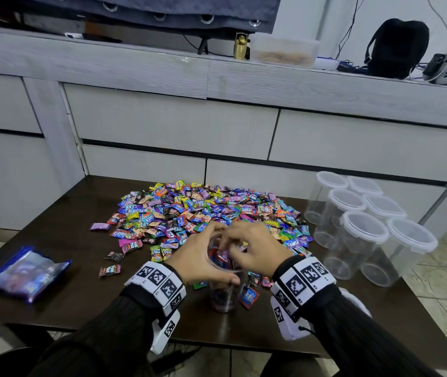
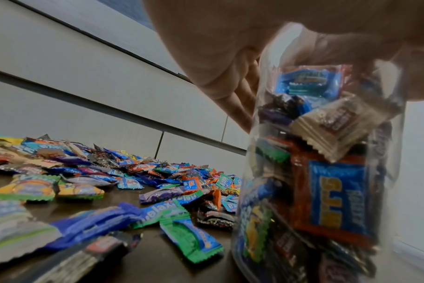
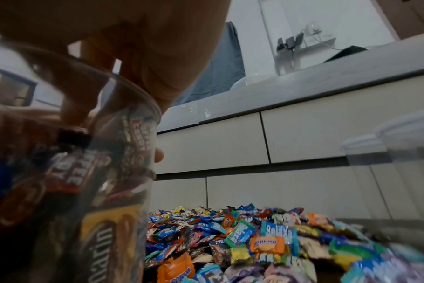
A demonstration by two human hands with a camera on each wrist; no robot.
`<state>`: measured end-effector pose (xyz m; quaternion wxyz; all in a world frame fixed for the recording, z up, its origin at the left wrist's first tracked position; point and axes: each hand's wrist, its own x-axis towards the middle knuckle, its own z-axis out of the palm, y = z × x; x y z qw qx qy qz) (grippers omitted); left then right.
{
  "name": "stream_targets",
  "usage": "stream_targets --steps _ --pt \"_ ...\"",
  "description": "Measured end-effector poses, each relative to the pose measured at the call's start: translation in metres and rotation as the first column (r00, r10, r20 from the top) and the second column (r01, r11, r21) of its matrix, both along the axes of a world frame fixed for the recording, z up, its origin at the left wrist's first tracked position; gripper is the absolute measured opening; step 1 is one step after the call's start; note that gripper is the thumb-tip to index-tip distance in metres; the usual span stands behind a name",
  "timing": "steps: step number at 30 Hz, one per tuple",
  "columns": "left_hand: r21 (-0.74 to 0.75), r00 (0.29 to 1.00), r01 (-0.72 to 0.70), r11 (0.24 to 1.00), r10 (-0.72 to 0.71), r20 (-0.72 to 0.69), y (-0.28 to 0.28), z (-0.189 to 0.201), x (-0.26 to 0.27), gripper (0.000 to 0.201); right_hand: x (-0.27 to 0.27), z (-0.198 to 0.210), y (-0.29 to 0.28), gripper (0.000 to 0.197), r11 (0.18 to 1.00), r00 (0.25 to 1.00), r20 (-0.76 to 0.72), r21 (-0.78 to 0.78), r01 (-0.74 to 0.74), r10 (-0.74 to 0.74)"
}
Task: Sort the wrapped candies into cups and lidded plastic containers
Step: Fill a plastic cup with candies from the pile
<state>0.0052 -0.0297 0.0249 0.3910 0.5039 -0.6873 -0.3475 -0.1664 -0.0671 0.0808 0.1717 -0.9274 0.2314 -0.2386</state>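
A clear plastic cup [image 1: 223,295] stands near the front middle of the dark table [image 1: 62,240], packed with wrapped candies almost to its rim. My left hand [image 1: 211,254] grips the cup around its top, thumb on the near side. My right hand [image 1: 233,248] hovers over the mouth with its fingertips dipped inside onto the candies. Whether they pinch a candy is hidden. The left wrist view shows the filled cup [image 2: 315,172] close up, and the right wrist view shows it [image 3: 97,172] with my fingers [image 3: 70,111] inside. The big candy pile [image 1: 208,210] lies just behind the cup.
Several empty lidded clear containers [image 1: 363,227] stand in a cluster at the table's right side. A blue plastic bag [image 1: 24,273] lies at the front left. Loose candies [image 1: 248,296] lie around the cup's base. Grey drawer fronts [image 1: 170,129] rise behind the table.
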Motion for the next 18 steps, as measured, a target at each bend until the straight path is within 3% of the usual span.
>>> stream_targets --steps 3,5,7,10,12,13,18 --pt "0.017 1.000 0.004 1.000 -0.003 -0.015 0.001 0.000 0.000 0.090 0.000 0.000 0.000 0.018 1.000 0.995 -0.092 0.004 -0.030 0.031" --pt "0.030 0.999 -0.011 1.000 0.012 -0.051 0.001 -0.002 0.001 0.089 -0.005 -0.001 -0.003 0.017 0.996 0.997 0.065 0.073 0.043 -0.048" --pt "0.054 0.995 -0.021 0.998 0.026 -0.092 0.000 -0.004 0.002 0.091 -0.015 -0.004 -0.009 0.020 0.975 0.939 0.276 0.141 0.171 -0.204" --pt "0.066 0.998 -0.013 0.998 0.017 -0.065 0.000 -0.003 0.001 0.094 -0.037 -0.015 -0.023 0.022 0.900 0.833 0.343 0.211 0.382 -0.434" --pt "0.073 0.998 -0.007 0.997 0.012 -0.058 0.001 -0.001 0.001 0.095 -0.053 -0.026 -0.031 0.022 0.819 0.804 0.193 0.267 0.508 -0.562" --pt "0.073 0.998 -0.008 0.997 0.012 -0.058 0.002 -0.001 0.000 0.095 -0.060 -0.034 -0.033 0.032 0.776 0.794 0.069 0.280 0.565 -0.604" --pt "0.062 0.999 -0.015 0.998 0.018 -0.048 0.003 0.000 0.000 0.091 -0.073 -0.075 -0.032 0.123 0.648 0.695 -0.496 0.300 0.700 -0.520"
